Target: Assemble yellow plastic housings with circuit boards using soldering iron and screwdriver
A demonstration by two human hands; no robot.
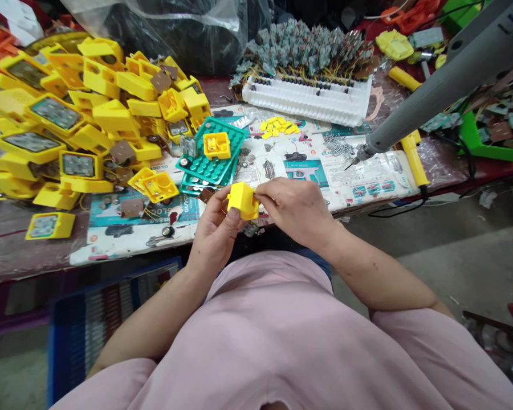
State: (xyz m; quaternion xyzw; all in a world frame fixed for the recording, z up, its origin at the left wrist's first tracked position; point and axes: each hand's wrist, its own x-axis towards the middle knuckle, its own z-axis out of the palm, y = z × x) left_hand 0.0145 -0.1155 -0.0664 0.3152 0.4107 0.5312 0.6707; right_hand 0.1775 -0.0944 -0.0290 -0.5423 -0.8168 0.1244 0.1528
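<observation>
In front of my chest, at the table's near edge, my left hand [217,228] grips a yellow plastic housing [241,199] between thumb and fingers. The closed fingertips of my right hand [297,210] pinch at the housing's right side; whether they hold a small part there is hidden. Part of a circuit board [251,229] shows just below the housing. Beyond my hands lies a green dimpled tray [235,149] with another yellow housing [217,146] on top. A pair of open yellow housings [154,185] rests left of the tray.
A large heap of yellow housings [111,117] fills the left. Behind stand a white rack [308,99] and piled circuit boards [303,48]. Small yellow pieces [279,127] and screws [340,145] lie mid-table. A grey electric screwdriver [410,111] hangs at right, near a yellow-handled tool [414,159].
</observation>
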